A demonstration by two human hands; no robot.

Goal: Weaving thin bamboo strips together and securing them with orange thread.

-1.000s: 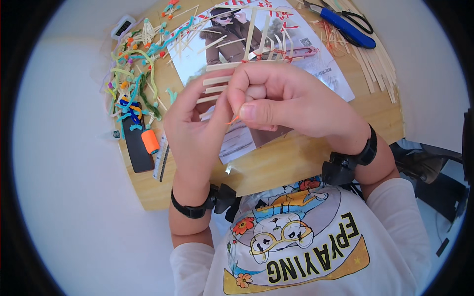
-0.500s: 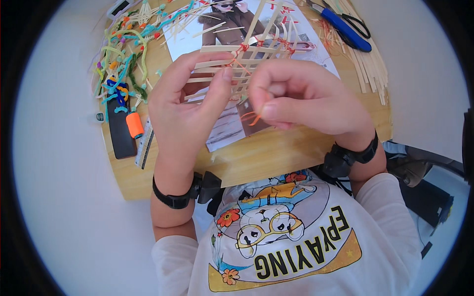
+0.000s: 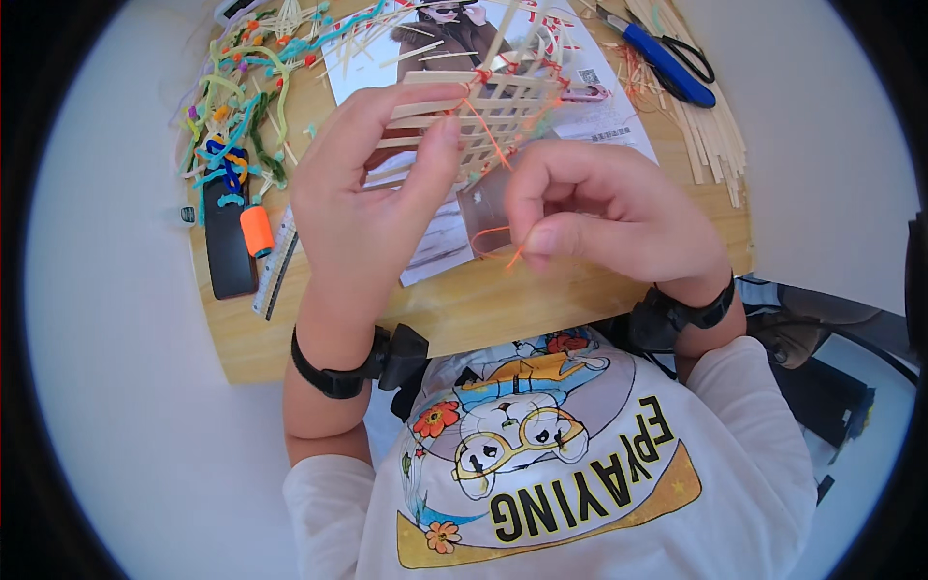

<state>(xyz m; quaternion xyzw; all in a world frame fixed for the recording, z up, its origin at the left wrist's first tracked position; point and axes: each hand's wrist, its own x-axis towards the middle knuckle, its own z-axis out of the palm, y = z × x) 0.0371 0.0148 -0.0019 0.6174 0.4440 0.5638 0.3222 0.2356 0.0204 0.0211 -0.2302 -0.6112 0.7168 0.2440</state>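
My left hand (image 3: pixel 372 179) grips a woven lattice of pale bamboo strips (image 3: pixel 498 104) near one corner, thumb on the near side and fingers behind. Red and orange thread ties bind several of its crossings. From the corner by my left thumb an orange thread (image 3: pixel 488 133) runs down across the lattice toward my right hand (image 3: pixel 599 217). My right thumb and forefinger are pinched on that thread, and a loose loop and end hang beside the fingertips. The far part of the lattice has strips standing up at an angle.
A printed poster (image 3: pixel 435 253) lies under the work on the wooden table (image 3: pixel 464 324). At left are tangled coloured pipe cleaners (image 3: pixel 256 106), a dark strip (image 3: pixel 230 242), an orange thread spool (image 3: pixel 257 230) and a ruler (image 3: pixel 276 266). Blue-handled pliers (image 3: pixel 667 63), black scissors (image 3: pixel 694 58) and loose bamboo strips (image 3: pixel 717 135) lie right.
My right hand has moved slightly down and right, drawing the orange thread out longer from the lattice. The lattice has tilted a little in my left hand.
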